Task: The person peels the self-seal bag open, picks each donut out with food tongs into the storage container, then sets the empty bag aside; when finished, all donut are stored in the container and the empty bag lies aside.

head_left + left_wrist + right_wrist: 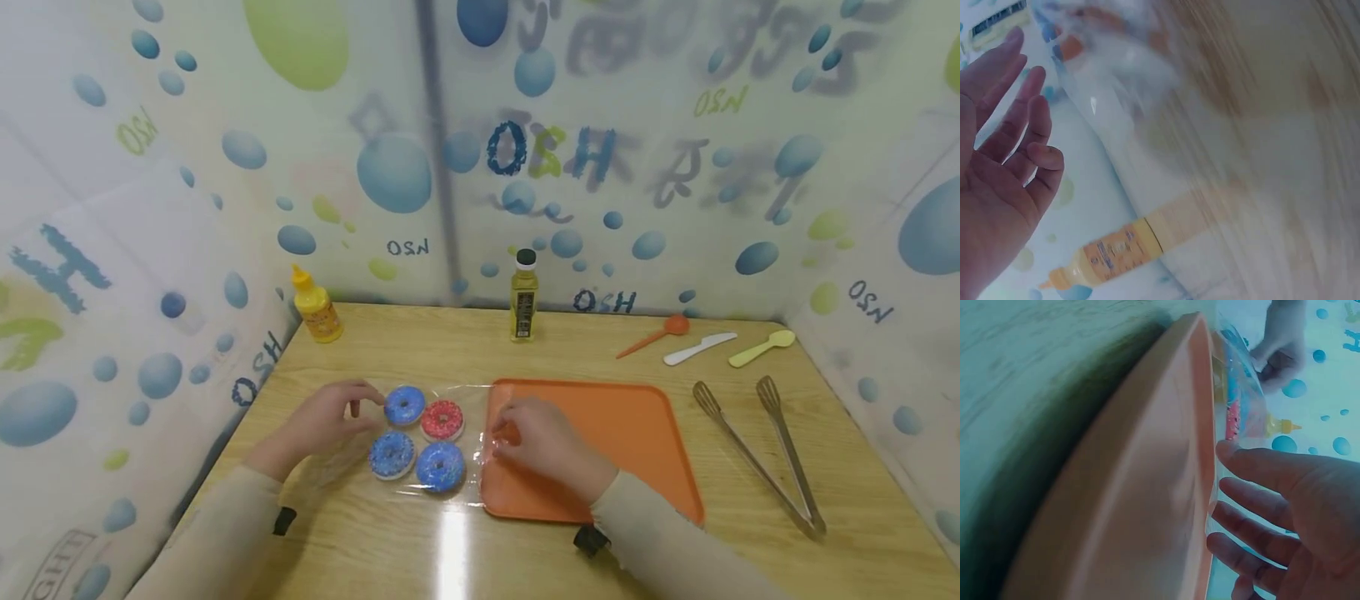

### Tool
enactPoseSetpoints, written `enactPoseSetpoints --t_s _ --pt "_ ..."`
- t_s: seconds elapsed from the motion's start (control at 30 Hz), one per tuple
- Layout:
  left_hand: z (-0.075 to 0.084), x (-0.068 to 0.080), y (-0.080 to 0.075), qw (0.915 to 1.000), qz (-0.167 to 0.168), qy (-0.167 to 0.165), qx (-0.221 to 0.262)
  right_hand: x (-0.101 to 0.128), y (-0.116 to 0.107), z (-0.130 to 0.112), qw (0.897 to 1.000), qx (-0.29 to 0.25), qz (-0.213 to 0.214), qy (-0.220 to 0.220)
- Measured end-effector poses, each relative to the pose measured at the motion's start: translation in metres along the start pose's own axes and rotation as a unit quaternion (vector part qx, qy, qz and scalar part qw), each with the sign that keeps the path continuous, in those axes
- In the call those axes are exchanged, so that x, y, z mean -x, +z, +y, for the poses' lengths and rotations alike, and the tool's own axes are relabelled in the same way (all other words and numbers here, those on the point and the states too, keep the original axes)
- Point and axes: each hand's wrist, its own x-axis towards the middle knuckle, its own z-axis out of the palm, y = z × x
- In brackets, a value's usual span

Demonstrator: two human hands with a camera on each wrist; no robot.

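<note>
We're working the clear bag of donuts (pixel 420 440), lying just left of the orange tray (pixel 637 433). Left hand (pixel 330 421) is touching its far-left edge, fingers loose; right hand (pixel 540 442) is pressing its tray-side edge, fingers relaxed. Probably best lifting both ends evenly.
</note>
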Motion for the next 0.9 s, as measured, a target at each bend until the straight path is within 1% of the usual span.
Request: enactPoseSetpoints --t_s 0.07,0.13,0.27,0.37,0.47,0.6,0.7,0.9 --pt "0.010 -0.005 0.005 0.9996 0.006 0.021 0.019 0.000 0.001 0.000 1.000 0.003 -0.001 -0.005" --pt "0.018 -0.012 0.011 0.9984 0.006 0.048 0.027 0.001 0.001 0.000 1.000 0.009 -0.004 -0.007" --pt "0.030 -0.022 0.020 0.9950 0.003 0.097 0.026 0.001 0.003 0.000 1.000 0.020 -0.010 -0.012" --pt "0.035 -0.029 0.025 0.9924 0.002 0.119 0.030 0.001 0.005 0.001 0.999 0.029 -0.013 -0.013" --pt "0.038 -0.033 0.029 0.9907 -0.003 0.132 0.034 0.001 0.007 0.000 0.999 0.037 -0.016 -0.007" --pt "0.039 -0.035 0.032 0.9885 -0.010 0.149 0.020 0.001 0.008 -0.001 0.999 0.043 -0.020 0.000" --pt "0.039 -0.036 0.034 0.9872 -0.008 0.159 0.006 0.000 0.009 -0.001 0.998 0.052 -0.018 0.001" --pt "0.039 -0.039 0.040 0.9858 0.006 0.168 0.001 0.001 0.010 -0.001 0.998 0.060 -0.023 0.009"
